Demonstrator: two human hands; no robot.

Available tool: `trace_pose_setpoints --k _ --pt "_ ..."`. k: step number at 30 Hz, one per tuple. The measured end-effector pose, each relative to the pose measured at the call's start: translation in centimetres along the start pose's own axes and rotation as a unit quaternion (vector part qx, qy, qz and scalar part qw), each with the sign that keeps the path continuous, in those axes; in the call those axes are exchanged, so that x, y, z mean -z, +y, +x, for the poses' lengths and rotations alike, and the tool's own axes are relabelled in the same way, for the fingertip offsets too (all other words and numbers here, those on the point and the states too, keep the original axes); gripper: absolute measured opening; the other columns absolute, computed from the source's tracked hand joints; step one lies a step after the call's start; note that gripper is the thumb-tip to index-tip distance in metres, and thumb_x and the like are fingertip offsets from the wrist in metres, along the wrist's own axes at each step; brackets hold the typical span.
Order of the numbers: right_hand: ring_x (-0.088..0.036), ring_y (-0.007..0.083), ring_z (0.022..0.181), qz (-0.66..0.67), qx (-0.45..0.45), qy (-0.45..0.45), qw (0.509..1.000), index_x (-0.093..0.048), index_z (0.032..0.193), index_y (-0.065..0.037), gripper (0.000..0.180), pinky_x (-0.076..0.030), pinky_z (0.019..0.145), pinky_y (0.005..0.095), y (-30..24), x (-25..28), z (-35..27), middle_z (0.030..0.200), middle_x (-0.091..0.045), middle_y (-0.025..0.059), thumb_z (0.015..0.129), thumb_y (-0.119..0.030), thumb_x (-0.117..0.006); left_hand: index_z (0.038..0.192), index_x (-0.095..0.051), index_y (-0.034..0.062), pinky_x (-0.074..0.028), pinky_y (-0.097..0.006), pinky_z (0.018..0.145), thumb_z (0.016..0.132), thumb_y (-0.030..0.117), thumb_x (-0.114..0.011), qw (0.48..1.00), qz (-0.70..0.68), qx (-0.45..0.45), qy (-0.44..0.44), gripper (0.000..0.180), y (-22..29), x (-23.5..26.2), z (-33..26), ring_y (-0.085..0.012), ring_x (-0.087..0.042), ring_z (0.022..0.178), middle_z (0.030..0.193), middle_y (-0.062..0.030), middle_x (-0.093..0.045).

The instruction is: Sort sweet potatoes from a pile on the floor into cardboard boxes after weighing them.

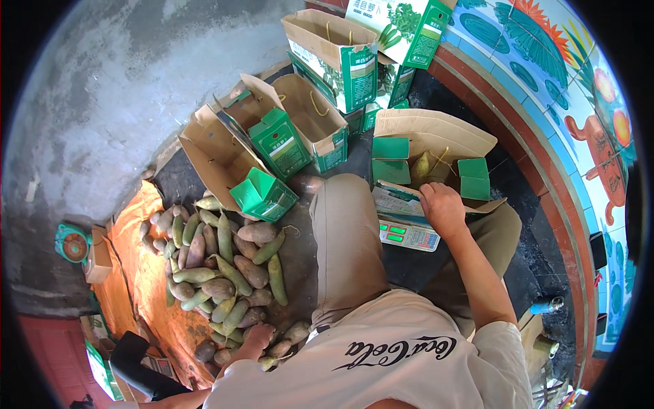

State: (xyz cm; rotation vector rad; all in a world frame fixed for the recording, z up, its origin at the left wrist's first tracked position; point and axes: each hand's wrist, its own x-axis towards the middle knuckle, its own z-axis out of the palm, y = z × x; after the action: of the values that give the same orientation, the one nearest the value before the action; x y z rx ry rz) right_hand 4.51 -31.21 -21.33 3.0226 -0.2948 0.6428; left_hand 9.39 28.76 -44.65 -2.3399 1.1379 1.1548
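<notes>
My right hand (443, 206) grips the near flap of an open green-and-white cardboard box (436, 126), fingers curled over the edge. Inside that box lies a green radish (420, 168), beside a thin yellow cord handle (443, 157). The box rests on a digital scale (407, 235) with green-lit displays, between my knees. Down at my left side, my left hand (257, 341) touches the lower edge of a heap of green radishes (231, 274) and brownish-purple radishes (252, 272). Its fingers are partly hidden among them, so their grip does not show clearly.
Open boxes (225, 160) stand ahead to the left, with more boxes (340, 61) stacked behind. An orange sheet (136, 273) lies under the heap. A teal round device (72, 243) stands at far left. A blue can (545, 306) is at right, near the painted tile wall (524, 48).
</notes>
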Motion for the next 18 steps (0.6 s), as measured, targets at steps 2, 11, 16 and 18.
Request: trace_pose_setpoints --k 2,11,16,18 --pt "-0.057 0.0237 0.069 -0.007 0.007 0.002 1.0 -0.052 0.077 -0.009 0.012 -0.047 0.061 0.0356 0.0 0.1 0.0 0.071 -0.054 0.0064 0.074 -0.013 -0.063 0.111 -0.059 0.0162 -0.046 -0.038 0.088 0.078 0.011 -0.057 1.0 0.003 0.001 -0.005 0.034 -0.1 0.8 -0.3 -0.028 -0.053 0.105 0.111 -0.0049 -0.059" --pt "-0.056 0.0262 0.068 0.012 0.003 -0.007 1.0 -0.053 0.08 -0.008 0.013 -0.046 0.062 0.0374 0.3 -0.1 -0.1 0.071 -0.053 0.0081 0.073 -0.012 -0.063 0.111 -0.058 0.0123 -0.043 -0.04 0.091 0.073 0.012 -0.062 0.997 -0.056 0.017 0.051 0.039 0.1 3.9 -0.6 -0.0287 -0.052 0.108 0.109 -0.0102 -0.058" --pt "-0.056 0.0236 0.067 0.001 0.006 0.008 1.0 -0.051 0.074 -0.009 0.01 -0.046 0.061 0.0354 0.2 0.0 -0.1 0.07 -0.053 0.0065 0.072 -0.011 -0.061 0.112 -0.054 0.0083 -0.04 -0.043 0.092 0.065 0.011 -0.071 0.981 -0.146 0.043 0.124 0.05 1.6 7.6 2.8 -0.033 -0.05 0.109 0.106 -0.0149 -0.057" --pt "-0.056 0.0235 0.067 -0.003 0.006 0.01 1.0 -0.051 0.073 -0.009 0.01 -0.046 0.06 0.0355 0.3 0.0 -0.3 0.069 -0.053 0.0064 0.073 -0.011 -0.06 0.114 -0.051 0.0057 -0.042 -0.044 0.089 0.066 0.012 -0.072 0.975 -0.148 0.057 0.158 0.052 3.0 9.3 4.2 -0.0356 -0.051 0.106 0.106 -0.0164 -0.057"
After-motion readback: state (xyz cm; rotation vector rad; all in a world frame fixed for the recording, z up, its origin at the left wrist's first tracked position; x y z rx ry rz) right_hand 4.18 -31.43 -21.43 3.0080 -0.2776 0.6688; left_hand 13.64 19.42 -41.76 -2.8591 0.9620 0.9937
